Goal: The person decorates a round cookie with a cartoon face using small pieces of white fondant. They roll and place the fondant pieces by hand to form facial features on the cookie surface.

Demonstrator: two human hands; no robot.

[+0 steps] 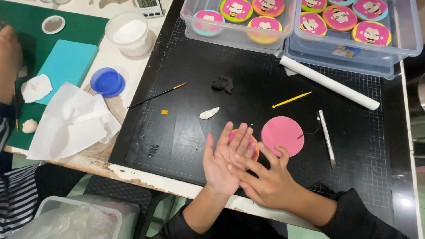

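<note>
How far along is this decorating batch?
Done: two clear tubs hold finished face-decorated discs. In hand: left hand lies palm up with right hand pressing on it, over a coloured disc. Left: plain pink disc is bare; black lump and white lump lie unused.

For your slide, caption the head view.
Left hand and right hand press together beside a pink disc on a black cutting mat.

head-worn camera, looking steeply down, close over black cutting mat (186, 146)
</note>
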